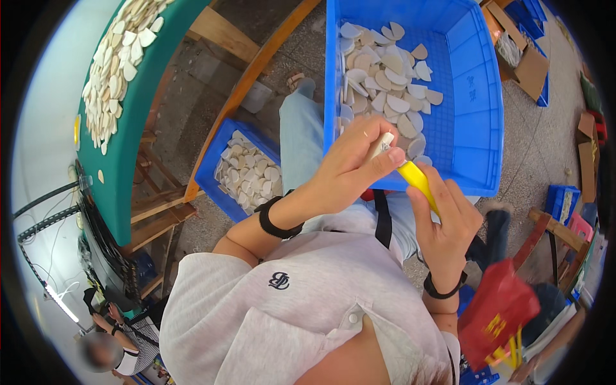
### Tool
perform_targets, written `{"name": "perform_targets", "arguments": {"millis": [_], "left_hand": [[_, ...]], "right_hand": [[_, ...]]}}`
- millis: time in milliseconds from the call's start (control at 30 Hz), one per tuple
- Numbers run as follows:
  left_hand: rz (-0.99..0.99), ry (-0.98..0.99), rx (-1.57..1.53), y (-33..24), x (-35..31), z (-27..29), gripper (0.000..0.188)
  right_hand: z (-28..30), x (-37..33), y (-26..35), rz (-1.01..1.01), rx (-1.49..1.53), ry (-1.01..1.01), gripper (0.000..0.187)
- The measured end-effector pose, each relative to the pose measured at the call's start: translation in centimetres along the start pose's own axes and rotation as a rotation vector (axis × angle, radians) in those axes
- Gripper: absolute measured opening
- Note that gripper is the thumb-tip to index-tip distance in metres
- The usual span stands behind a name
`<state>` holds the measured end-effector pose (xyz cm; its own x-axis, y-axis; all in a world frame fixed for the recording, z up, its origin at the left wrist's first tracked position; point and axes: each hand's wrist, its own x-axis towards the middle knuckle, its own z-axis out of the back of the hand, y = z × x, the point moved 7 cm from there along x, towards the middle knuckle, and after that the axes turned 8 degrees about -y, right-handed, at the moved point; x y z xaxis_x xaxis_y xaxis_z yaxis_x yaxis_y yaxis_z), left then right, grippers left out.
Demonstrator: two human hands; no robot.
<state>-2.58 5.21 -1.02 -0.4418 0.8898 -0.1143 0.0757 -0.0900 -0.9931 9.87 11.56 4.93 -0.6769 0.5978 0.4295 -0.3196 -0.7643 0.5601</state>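
My left hand (350,157) pinches a small off-white piece (384,142) with dark marks on it between thumb and fingers. The fingers of my right hand (444,215) are wrapped round a tool with a bright yellow handle (417,181). Its front end meets my left thumb close to the piece, and its tip is hidden, so I cannot tell its kind. Both hands are over the near edge of a large blue crate (478,83). Inside that crate lie many flat, half-round white and beige pieces (391,77).
To the left, a smaller blue bin (208,154) holds more pale pieces. A green-topped table (131,122) bears a long heap of similar pieces. Cardboard boxes (531,70) stand at the far right, and a red bag (497,314) is at the lower right. Another person (131,343) is at lower left.
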Motion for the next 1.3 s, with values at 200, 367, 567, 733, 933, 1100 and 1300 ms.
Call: {"name": "perform_targets", "arguments": {"millis": [200, 367, 567, 733, 933, 1100, 1300], "left_hand": [[0.238, 0.062, -0.461, 1.1, 0.5, -0.9, 0.047], [0.425, 0.216, -0.884, 1.0, 0.5, -1.6, 0.054], [0.437, 0.249, -0.949, 0.9, 0.4, -1.9, 0.048], [0.342, 0.218, -0.696, 1.0, 0.4, -1.6, 0.038], [0.203, 0.095, -0.388, 0.3, 0.0, -1.1, 0.023], [0.203, 0.11, -0.345, 0.0, -0.2, -1.1, 0.021], [0.109, 0.065, -0.156, 0.1, -0.1, -0.6, 0.019]], "right_hand": [[0.5, 0.1, -0.8, -0.088, 0.008, -0.1, 0.027], [2.1, -0.3, -2.3, -0.291, 0.072, -0.187, 0.025], [2.1, -0.5, -2.6, -0.325, 0.079, -0.17, 0.025], [1.0, 0.1, -1.1, -0.141, 0.119, -0.062, 0.029], [-0.3, -0.3, -0.2, -0.043, 0.073, 0.019, 0.032], [-0.1, -0.1, -0.1, -0.02, 0.035, 0.002, 0.034], [-0.1, -0.1, 0.1, 0.018, -0.034, -0.003, 0.034]]}}
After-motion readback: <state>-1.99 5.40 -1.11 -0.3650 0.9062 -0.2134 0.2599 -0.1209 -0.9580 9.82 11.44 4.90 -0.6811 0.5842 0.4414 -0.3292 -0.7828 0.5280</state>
